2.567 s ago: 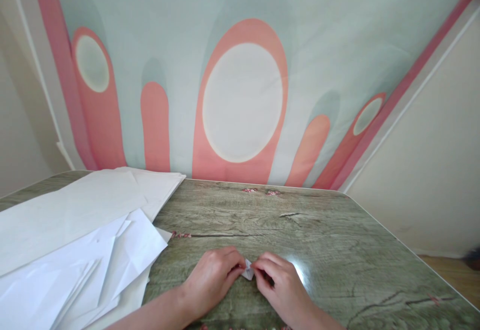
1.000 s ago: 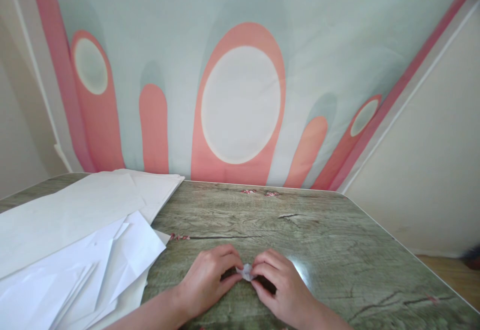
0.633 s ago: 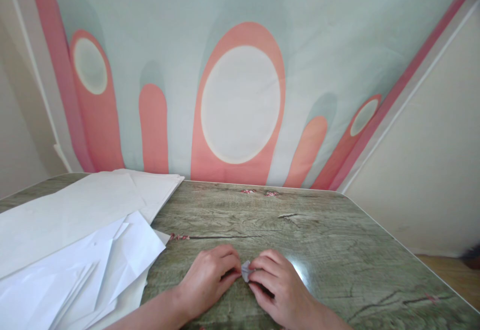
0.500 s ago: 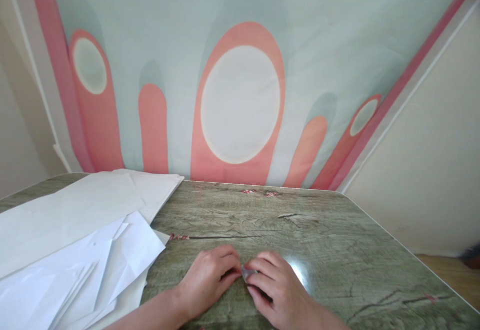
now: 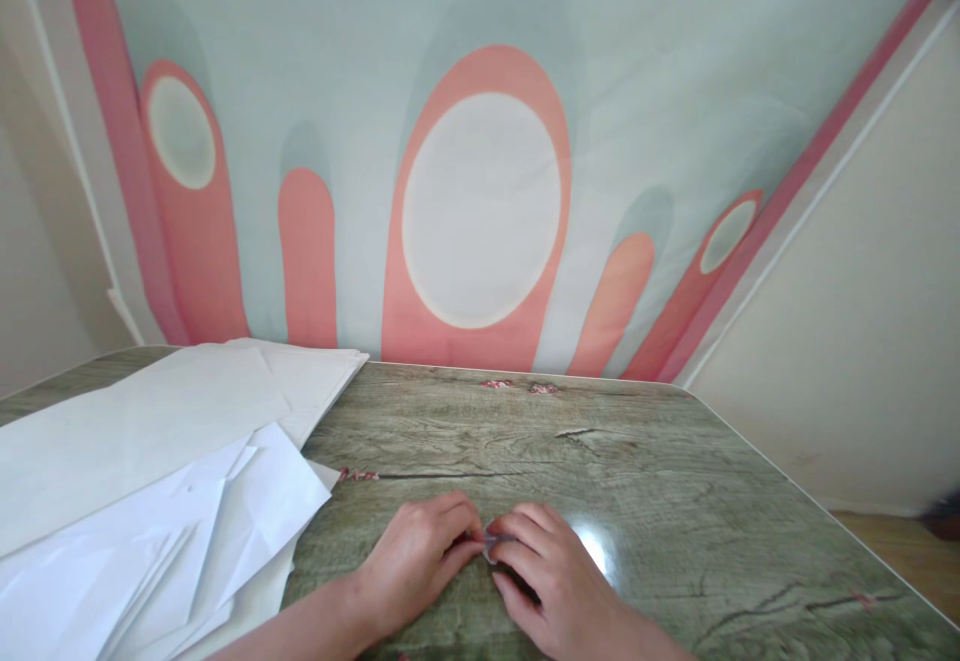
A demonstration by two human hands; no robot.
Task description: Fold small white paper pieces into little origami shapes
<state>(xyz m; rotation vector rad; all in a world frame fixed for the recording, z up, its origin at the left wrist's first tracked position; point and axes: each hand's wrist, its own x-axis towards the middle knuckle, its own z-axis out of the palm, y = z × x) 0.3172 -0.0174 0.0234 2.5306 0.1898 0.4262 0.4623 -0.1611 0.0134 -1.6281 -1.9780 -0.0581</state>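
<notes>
Head view: our left hand, pinched closed, and right hand, loosely curled, hold a small paper piece (more hidden than a second ago) over the bench, suggesting fine shaping.

Pale green panel beyond grey-green, wood-grain table; coral arches, whitish ovals printed on it, pink border along sides. Plain left wall, plain right wall. Bright reflection on tabletop. Brown floor, lower right.

Soft, even light. Glare spot on wood-grain tabletop, just beside right hand. Wide-angle stretch toward edges; fine detail soft.
</notes>
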